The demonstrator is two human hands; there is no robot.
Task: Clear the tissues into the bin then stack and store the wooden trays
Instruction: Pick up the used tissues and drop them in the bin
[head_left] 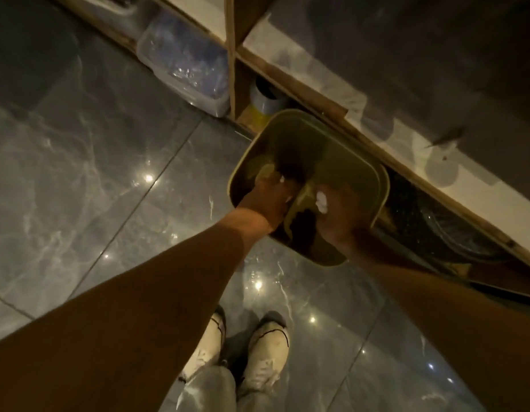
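An olive-green bin (341,144) stands on the dark tiled floor against a wooden counter base. Both my hands reach over its open top. My left hand (266,203) is closed, with a small bit of white tissue (282,179) showing at its fingertips. My right hand (338,215) is closed around a crumpled white tissue (321,201) held over the bin. The scene is dim and the inside of the bin is dark. No wooden trays are in view.
A clear plastic lidded box (186,66) sits on the floor under the counter to the left. A roll of tape (266,99) lies in the shelf gap behind the bin. My feet in white shoes (237,352) stand on glossy tiles.
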